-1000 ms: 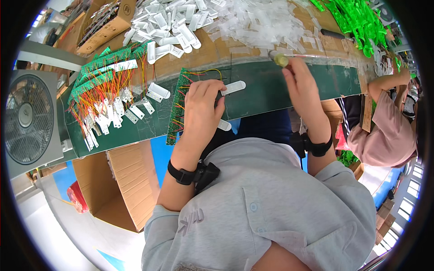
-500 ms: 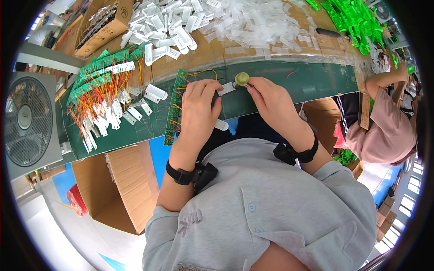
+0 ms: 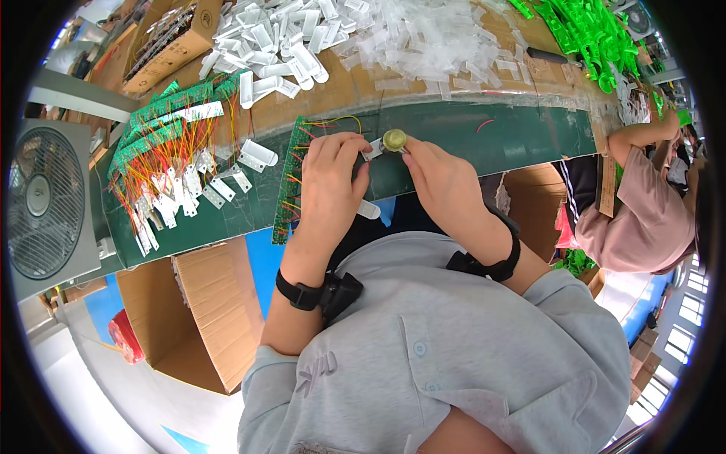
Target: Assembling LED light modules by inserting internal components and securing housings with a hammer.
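My left hand (image 3: 333, 178) rests on a green circuit strip (image 3: 288, 181) with red and yellow wires, on the dark green table edge (image 3: 491, 132). Its fingers pinch a small white plastic clip (image 3: 373, 148). My right hand (image 3: 442, 178) holds a round brass-coloured tool head (image 3: 394, 139) pressed against that clip. Another white clip (image 3: 368, 209) lies just below my left hand. Both wrists wear black bands.
A pile of green strips with wires and white tags (image 3: 170, 163) lies to the left. White clips (image 3: 272, 45) and clear bags (image 3: 431, 38) cover the back. A fan (image 3: 45, 200) stands far left, cardboard boxes (image 3: 204, 303) below. A person in pink (image 3: 628, 204) sits right.
My right hand came back from the far right with the brass tool and brought it onto the clip held by my left hand, which stayed on the strip.
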Motion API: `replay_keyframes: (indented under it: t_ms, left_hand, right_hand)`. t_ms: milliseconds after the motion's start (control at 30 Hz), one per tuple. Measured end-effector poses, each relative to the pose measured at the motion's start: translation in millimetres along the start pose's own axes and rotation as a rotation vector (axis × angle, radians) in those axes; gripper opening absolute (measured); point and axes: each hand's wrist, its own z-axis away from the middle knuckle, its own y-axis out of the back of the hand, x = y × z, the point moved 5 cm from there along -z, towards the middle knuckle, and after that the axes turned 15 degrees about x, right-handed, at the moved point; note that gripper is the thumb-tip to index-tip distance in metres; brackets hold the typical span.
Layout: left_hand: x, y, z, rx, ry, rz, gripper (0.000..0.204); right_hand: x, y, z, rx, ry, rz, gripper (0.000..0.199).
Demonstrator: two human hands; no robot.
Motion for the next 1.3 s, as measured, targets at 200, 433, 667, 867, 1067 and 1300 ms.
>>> replay_keyframes:
  t_ms: [200,433,667,867,1067,1300]
  left_hand:
    - [1,1,-1,0.014,-0.023,-0.006,0.029]
    - [0,1,0,0.005,0.015,0.012,0.029]
    - [0,1,0,0.020,-0.026,-0.001,0.030]
    - [-2,0,0,0.013,0.001,0.005,0.032]
    - [-3,1,1,0.025,0.028,-0.013,0.038]
    - [-2,2,0,0.020,0.035,-0.007,0.039]
  right_hand:
    - [4,2,-5,0.011,-0.086,-0.055,0.025]
    - [32,15,-18,0.121,-0.109,0.062,0.024]
    - [22,10,-29,0.151,0.167,0.180,0.033]
    - [18,-16,-30,-0.030,0.300,0.061,0.029]
    - [18,-14,-37,-0.090,0.322,0.026,0.022]
    - [19,-12,-39,-0.095,0.286,-0.012,0.019]
